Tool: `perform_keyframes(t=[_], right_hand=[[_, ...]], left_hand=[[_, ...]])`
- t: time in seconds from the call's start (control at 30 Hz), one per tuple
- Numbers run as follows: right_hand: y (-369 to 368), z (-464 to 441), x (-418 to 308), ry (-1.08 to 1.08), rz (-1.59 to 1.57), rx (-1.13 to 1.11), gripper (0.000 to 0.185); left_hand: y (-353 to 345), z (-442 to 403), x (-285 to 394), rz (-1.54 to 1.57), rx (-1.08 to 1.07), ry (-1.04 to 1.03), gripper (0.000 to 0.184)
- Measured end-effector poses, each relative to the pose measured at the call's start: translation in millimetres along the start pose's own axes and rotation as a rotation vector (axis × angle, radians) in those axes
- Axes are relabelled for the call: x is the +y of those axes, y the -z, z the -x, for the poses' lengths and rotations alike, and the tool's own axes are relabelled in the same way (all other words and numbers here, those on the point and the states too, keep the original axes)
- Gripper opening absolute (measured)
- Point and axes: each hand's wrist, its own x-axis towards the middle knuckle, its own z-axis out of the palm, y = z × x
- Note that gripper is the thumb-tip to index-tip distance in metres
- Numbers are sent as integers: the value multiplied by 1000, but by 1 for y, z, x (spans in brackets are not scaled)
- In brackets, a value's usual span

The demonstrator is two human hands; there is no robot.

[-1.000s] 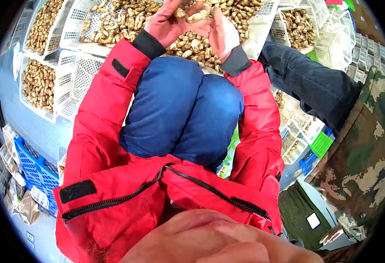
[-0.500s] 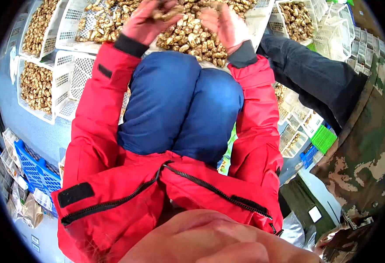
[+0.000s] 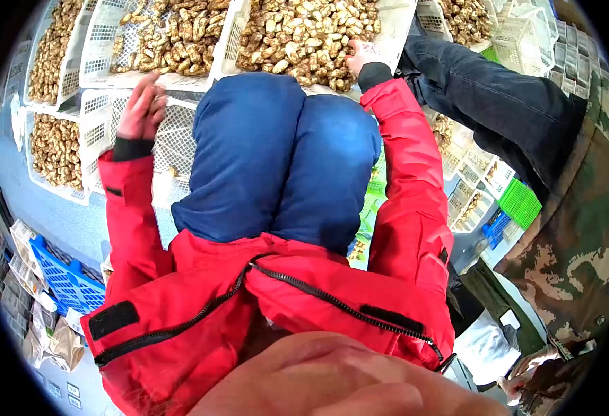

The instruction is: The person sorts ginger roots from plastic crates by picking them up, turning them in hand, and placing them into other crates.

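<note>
My left hand [image 3: 143,109] is raised over a white mesh basket [image 3: 177,142] at the left of my knees, its fingers apart and nothing visible in them. My right hand [image 3: 362,57] rests at the right edge of a heap of brown and cream knobbly pieces [image 3: 304,41]; its fingertips touch the heap and are partly hidden. That heap fills a white crate [image 3: 230,36] just beyond my knees. More such pieces [image 3: 179,38] lie in the white crate to its left.
Further crates of pieces [image 3: 56,149] stand at the far left. A blue basket [image 3: 72,277] is at the lower left. On the right are another person's dark trouser leg [image 3: 491,104], a camouflage garment [image 3: 568,256], a green basket [image 3: 520,204] and small white baskets [image 3: 471,208].
My left hand has moved left and down, off the heap to the basket, and the pieces it held are gone. My right hand has lowered to the heap's right edge.
</note>
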Motion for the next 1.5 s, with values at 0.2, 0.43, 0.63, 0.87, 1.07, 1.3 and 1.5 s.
perform_keyframes(t=[0.2,0.43,0.63,0.87,1.07,1.3,1.5], right_hand=[[6,10,-8,-23,-87,-39,36],[16,1,-16,-68,-225,-97,46],[75,34,-47,120,-1114,119,41],[97,27,-97,610,-455,430,38],[100,36,-91,274,-1575,-55,43],[93,28,-98,275,-1640,-70,40],[84,15,-79,296,-1544,29,43]], left_hand=[[-124,-108,-13,43,-214,38,42],[-127,-113,-32,-79,-299,49,33],[-143,-131,-38,-417,-467,109,36],[-165,-124,-18,-538,-328,63,31],[-156,-125,-19,-336,-362,48,31],[-155,-129,-23,-362,-403,13,33],[-144,-136,-32,120,-351,-68,37]])
